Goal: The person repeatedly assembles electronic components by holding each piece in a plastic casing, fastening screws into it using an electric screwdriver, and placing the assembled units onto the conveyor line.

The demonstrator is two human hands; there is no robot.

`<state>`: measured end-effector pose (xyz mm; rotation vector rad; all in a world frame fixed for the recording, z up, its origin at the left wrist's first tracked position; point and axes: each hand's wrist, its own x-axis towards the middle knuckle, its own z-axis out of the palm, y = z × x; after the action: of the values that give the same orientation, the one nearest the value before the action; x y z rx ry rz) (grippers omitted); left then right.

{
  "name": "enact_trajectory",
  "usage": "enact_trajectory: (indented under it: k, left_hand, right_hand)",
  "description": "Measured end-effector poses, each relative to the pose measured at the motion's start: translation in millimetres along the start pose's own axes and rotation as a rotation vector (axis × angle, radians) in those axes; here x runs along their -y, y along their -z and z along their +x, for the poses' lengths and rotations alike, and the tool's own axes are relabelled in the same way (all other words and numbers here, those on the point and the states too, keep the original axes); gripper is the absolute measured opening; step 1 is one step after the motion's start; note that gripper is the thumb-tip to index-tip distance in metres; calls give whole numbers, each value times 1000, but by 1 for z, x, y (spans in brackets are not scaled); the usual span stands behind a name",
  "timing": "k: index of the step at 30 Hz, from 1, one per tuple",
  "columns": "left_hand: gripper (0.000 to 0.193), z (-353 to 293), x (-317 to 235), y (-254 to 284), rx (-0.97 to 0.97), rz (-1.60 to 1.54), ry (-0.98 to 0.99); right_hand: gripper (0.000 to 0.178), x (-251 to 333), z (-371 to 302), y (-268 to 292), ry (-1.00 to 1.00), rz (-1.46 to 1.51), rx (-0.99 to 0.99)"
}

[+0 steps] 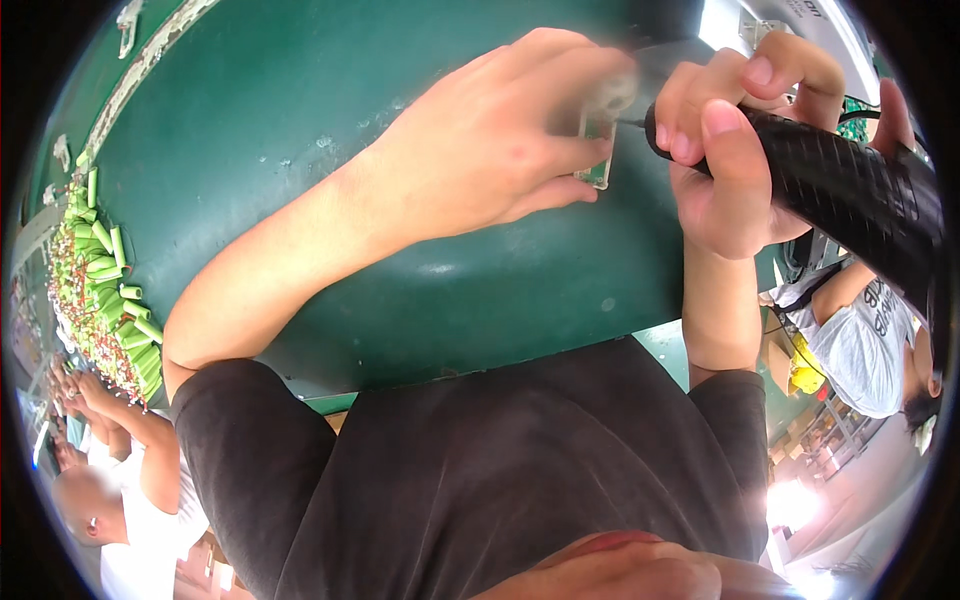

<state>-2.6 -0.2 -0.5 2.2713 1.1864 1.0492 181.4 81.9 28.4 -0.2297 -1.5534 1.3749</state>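
Observation:
My left hand point(505, 135) reaches across the green tabletop, its fingers closed round a small clear plastic part point(602, 172). Most of that part is hidden behind the fingers, and the fingertips are blurred. Wrapped in my right hand point(735, 175) is a thick black electric screwdriver point(845, 180), lying almost level. Its thin bit points left at the plastic part; whether the tip touches it I cannot tell.
A heap of green cylinders with thin coloured wires point(105, 290) lies along the table's left side. Green circuit boards point(855, 122) and a black cable are beyond my right hand. One co-worker point(140, 470) sits at the lower left, another point(860, 340) at the right.

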Motion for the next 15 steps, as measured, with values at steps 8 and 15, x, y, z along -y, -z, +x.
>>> enact_trajectory:
  k: [8, 15]
  left_hand:
    - [27, -4, -2, 1, -20, 32, -30]
    - [29, -4, -3, 0, -51, 54, -50]
  right_hand:
    - [81, 0, -7, -5, 38, -128, -26]
    - [47, -4, -7, 0, 12, -52, 25]
